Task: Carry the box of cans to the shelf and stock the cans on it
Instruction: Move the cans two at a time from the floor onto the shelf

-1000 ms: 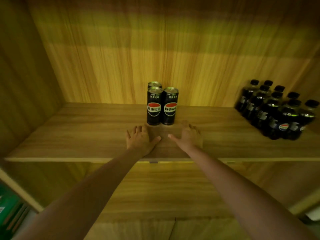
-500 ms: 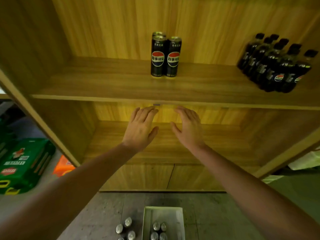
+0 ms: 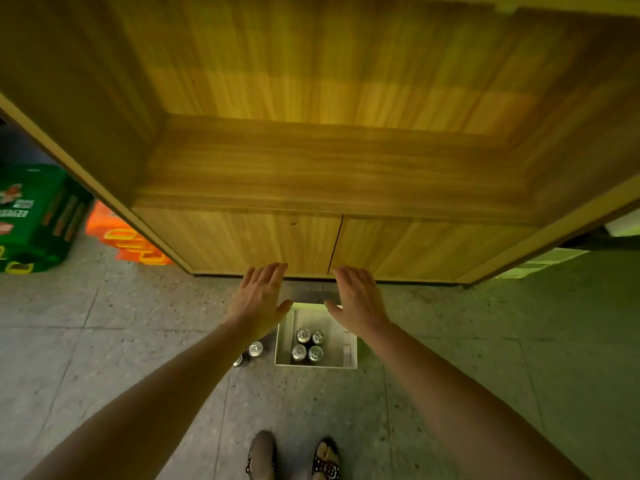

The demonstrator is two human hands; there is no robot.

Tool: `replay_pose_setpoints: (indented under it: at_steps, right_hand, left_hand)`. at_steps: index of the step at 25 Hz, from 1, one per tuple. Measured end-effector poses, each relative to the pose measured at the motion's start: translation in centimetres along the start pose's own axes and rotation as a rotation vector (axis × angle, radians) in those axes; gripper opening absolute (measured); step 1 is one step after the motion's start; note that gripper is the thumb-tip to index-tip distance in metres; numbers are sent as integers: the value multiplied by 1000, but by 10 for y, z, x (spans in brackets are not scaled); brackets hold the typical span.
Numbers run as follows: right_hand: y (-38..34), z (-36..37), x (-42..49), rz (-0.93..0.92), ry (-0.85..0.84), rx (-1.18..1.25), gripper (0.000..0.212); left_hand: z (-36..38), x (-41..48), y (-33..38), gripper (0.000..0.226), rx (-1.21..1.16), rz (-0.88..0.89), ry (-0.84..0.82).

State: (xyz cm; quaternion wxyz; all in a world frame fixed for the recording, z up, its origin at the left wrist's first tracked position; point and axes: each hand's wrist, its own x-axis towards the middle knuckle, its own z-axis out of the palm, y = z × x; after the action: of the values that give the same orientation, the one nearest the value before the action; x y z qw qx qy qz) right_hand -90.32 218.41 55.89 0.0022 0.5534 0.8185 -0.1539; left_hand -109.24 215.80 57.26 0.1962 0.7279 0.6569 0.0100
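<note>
Box (image 3: 349,355) with 4 cans (image 3: 309,345), below both empty hands (image 3: 258,299)

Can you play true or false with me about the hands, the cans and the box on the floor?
1. Both hands are empty. True: the left hand and right hand are open.
2. The box holds four cans. True.
3. The box sits on the shelf. False: it is on the floor.
4. All cans are inside the box. False: some loose cans stand beside it, on its left.
</note>
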Motion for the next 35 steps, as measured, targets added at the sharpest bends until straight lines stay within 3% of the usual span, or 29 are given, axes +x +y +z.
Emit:
replay_pose_setpoints:
  at_steps: [13, 18, 21, 27, 35]
  right_hand:
    - [110, 377, 46, 182, -98, 142, 69]
    - [154, 486, 56, 176, -179, 169, 73]
    - [165, 521, 58, 167, -204, 276, 80]
    - [168, 550, 72, 160, -51, 660, 74]
    - [169, 554, 84, 314, -125, 891, 70]
  left_hand:
    - [354, 98, -119, 85, -32, 13, -153]
    - [451, 128, -148, 80, -72, 24, -236]
    - [486, 137, -155, 79, -87, 87, -238]
    - [518, 148, -168, 82, -253, 114, -262]
    - [531, 158, -169, 75, -549, 58, -281]
